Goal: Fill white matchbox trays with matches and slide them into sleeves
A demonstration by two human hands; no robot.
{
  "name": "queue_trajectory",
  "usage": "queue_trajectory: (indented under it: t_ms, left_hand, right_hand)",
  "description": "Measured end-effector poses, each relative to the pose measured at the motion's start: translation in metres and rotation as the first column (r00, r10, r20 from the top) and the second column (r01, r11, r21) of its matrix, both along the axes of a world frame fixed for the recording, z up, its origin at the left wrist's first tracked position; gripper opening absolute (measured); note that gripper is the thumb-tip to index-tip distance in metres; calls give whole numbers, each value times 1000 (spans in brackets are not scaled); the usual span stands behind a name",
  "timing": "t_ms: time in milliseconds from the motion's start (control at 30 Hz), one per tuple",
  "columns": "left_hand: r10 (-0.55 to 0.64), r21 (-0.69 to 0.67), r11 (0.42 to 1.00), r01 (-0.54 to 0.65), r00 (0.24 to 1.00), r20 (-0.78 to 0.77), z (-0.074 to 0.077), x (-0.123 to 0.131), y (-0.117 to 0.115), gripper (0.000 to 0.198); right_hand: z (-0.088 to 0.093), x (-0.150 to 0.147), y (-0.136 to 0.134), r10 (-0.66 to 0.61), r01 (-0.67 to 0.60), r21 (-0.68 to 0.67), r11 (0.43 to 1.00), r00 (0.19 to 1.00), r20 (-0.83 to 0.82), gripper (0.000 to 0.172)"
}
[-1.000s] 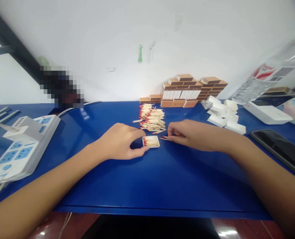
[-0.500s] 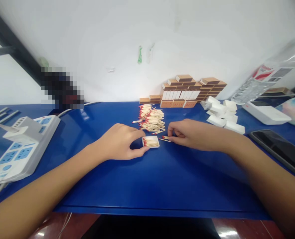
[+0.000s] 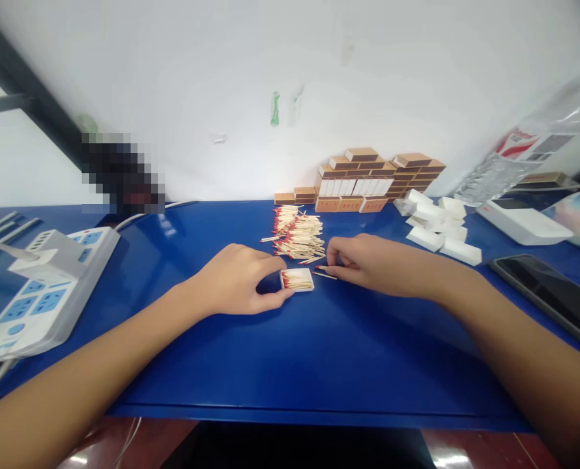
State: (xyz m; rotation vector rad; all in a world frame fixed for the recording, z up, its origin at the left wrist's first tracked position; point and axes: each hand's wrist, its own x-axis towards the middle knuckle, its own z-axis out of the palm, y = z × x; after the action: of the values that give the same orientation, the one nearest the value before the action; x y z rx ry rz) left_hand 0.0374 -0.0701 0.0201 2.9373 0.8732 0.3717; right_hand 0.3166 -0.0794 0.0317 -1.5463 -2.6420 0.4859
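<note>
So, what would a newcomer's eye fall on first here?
At the middle of the blue table, the left hand holds a white matchbox tray of matches; the right hand touches loose matches beside it. Behind lie a pile of matches and, against the wall, stacked brown matchboxes.

Nothing legible. The bottle (image 3: 519, 159) label at 2 o'clock carries red and dark print, too blurred to read; marks on the matchboxes (image 3: 363, 177) at 12 o'clock are too small.

Head view, down over table (image 3: 290, 365)
</note>
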Motion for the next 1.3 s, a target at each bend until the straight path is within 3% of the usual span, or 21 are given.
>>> queue_trajectory:
  t_ms: [200,400,667,933,1300]
  left_hand:
    - [2,5,1000,-2,1000,-3,1,1,0,31]
    - [-1,2,1000,1,1000,-6,1,0,-1,31]
    - [4,-3,1000,-4,1000,-1,-1,1,-1,33]
    - [4,-19,1000,-4,1000,-12,1,2,-2,32]
    - [6,-13,1000,-6,1000,-14,0,1,-1,33]
  right_hand:
    - [4,-1,0,-15,16,-46,999,1000,21,24]
    - [1,-1,0,9,-9,1,1000,1000,25,26]
    - [10,-29,-18,80,-81,4,997,979,-187,21]
    - [-3,-42,-22,92,-84,64,994,985,-145,22]
    - [-5,-37,-20,157,-145,137,980,984,-81,16]
